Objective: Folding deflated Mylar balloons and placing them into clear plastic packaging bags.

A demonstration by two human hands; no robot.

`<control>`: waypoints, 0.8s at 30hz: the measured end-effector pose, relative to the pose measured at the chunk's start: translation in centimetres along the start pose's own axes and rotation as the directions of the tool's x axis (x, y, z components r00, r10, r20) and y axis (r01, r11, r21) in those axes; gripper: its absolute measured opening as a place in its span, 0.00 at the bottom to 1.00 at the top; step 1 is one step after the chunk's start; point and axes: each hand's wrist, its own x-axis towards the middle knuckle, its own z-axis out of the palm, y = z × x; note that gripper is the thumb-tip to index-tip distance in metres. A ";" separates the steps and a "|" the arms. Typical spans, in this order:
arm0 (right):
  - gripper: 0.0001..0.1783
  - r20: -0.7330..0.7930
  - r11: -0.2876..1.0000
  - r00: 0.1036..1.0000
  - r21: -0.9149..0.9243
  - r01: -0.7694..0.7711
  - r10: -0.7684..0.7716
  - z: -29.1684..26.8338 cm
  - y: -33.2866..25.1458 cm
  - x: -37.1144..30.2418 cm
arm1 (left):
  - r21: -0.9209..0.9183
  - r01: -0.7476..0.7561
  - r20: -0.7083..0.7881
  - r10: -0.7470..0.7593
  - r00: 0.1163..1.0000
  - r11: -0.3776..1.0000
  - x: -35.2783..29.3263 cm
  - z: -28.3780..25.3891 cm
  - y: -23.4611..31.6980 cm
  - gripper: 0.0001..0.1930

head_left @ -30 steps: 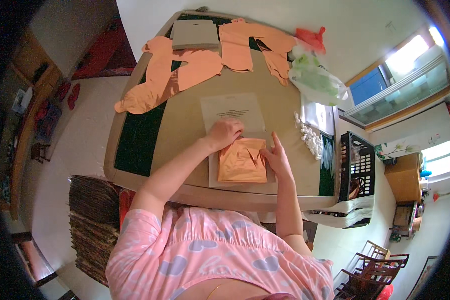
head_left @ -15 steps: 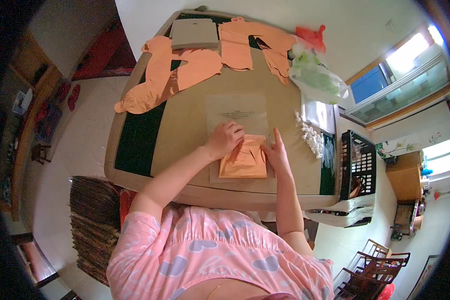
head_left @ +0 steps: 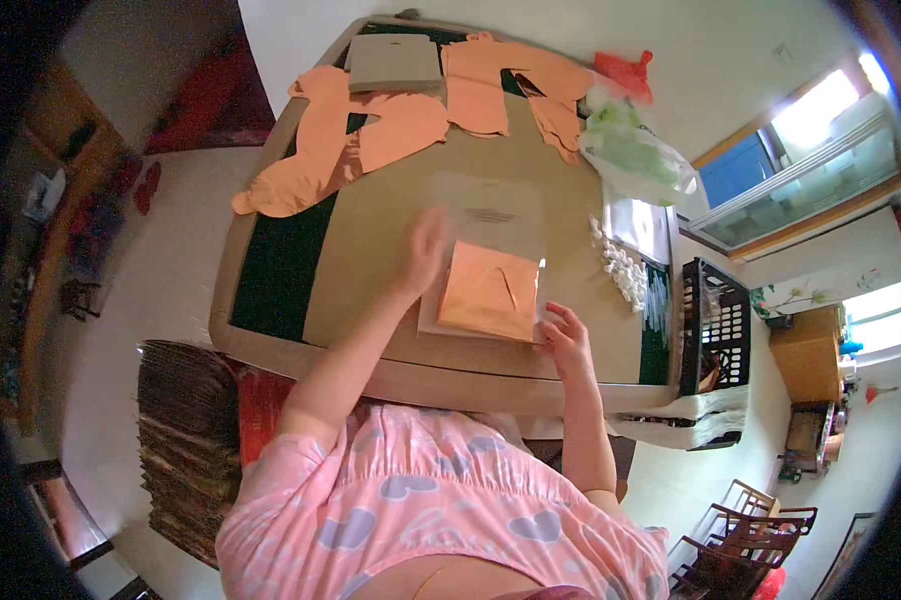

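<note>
So the right grip is by the near right corner of a folded orange foil packet, fingers partly spread at the edge of a clear plastic sleeve, and honestly I can't tell if it's pinching the plastic or just touching it. The left grip is a blur just left of the packet's far left corner, so no idea if it's spread or pressed together. The packet lies over the near part of the sleeve's area, in it or on top, can't say which. All of that is on a tan board on the surface. Off to the right there's a clump of little white pieces, some pale thin sticks and a black crate. Far side: flat orange foil shapes, a gray stack between them, and a green and white plastic bag at the far right.
</note>
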 end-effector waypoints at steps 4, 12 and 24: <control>0.22 0.010 0.994 0.998 0.094 0.059 -0.060 -0.2 1.3 1.0 | -0.814 0.379 -0.047 -0.702 0.711 0.439 -3.5 -0.9 0.4 0.14; 0.21 0.011 0.980 0.999 0.192 0.044 -0.047 1.3 1.3 1.9 | -0.924 0.210 0.365 -0.578 0.730 -0.319 -3.5 -0.6 6.4 0.29; 0.22 -0.004 1.000 1.000 -0.018 0.006 -0.006 2.1 -1.8 1.5 | -0.862 0.311 0.480 -0.442 0.758 -0.401 -4.0 1.2 5.0 0.38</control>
